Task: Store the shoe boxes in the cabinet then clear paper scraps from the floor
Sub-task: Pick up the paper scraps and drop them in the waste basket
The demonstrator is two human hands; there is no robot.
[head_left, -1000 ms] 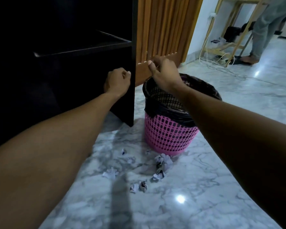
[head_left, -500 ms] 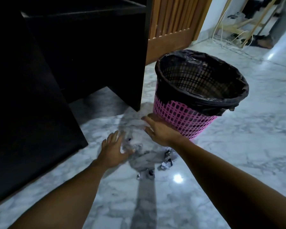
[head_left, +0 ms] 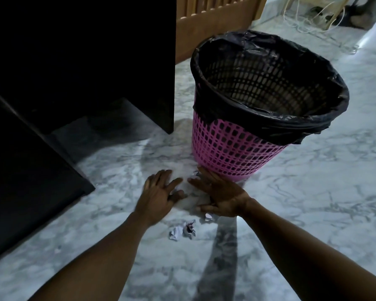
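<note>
Crumpled paper scraps (head_left: 182, 230) lie on the marble floor just below my wrists, with more pieces partly hidden under and between my hands. My left hand (head_left: 159, 194) is spread flat on the floor, fingers straight. My right hand (head_left: 219, 197) lies opposite it, fingers extended, touching the base of the pink mesh bin (head_left: 226, 146), which has a black liner (head_left: 269, 83). The dark cabinet (head_left: 74, 61) stands at the left; its inside is too dark to see any shoe boxes.
A dark cabinet door panel (head_left: 30, 170) juts out over the floor at lower left. A slatted wooden door (head_left: 213, 22) stands behind the bin. Loose cables (head_left: 308, 20) lie at the far right.
Both hands dropped from the cabinet's edge to the floor and closed in toward each other over the scraps. The view tilted down and nearer the bin.
</note>
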